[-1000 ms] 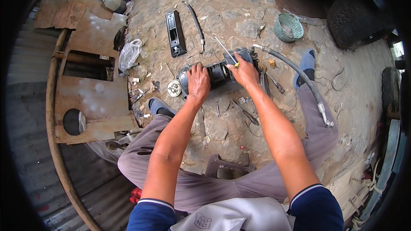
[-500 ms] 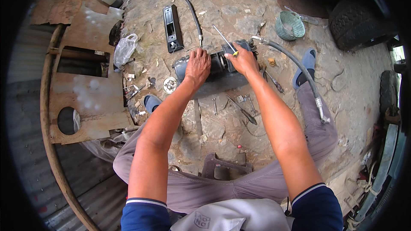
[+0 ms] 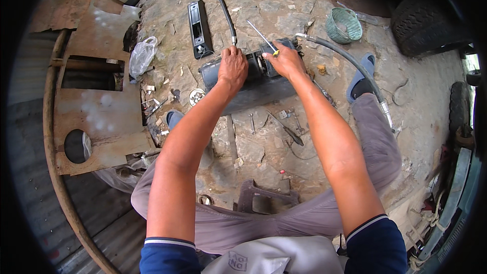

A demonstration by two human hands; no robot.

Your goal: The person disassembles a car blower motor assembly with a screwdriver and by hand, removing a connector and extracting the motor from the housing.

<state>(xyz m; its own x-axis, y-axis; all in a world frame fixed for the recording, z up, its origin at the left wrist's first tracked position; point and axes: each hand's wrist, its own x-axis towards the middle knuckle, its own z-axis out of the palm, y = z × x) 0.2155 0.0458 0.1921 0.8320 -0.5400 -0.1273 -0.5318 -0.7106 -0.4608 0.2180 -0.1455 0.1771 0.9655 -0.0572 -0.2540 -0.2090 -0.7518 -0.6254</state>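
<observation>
A black machine unit (image 3: pixel 261 89) with a rounded casing lies across the ground before me. My left hand (image 3: pixel 233 69) rests on its left half, fingers bent over the far side; the fingertips are hidden. Just beyond them is the metal end of a short black hose (image 3: pixel 224 11). In my right hand (image 3: pixel 287 62) is a screwdriver (image 3: pixel 261 34) with a yellow-marked handle, its bare shaft slanting up and to the left, tip in the air. That hand lies over the unit's right part. From the unit's right end, a longer hose (image 3: pixel 346 60) with metal fittings curves toward my right knee.
A long black housing (image 3: pixel 199 29) lies beyond the unit. Wrenches (image 3: pixel 252 124), pliers (image 3: pixel 285 128) and a dish of small parts (image 3: pixel 196 97) are on the stony ground nearby. A green basket (image 3: pixel 344 25) and a tyre (image 3: pixel 423 28) stand right; a cut wooden board (image 3: pixel 101 144) is left.
The whole scene has shifted slightly up and left in the picture. Both hands keep nearly the same places on the unit, and the screwdriver is still in the right one.
</observation>
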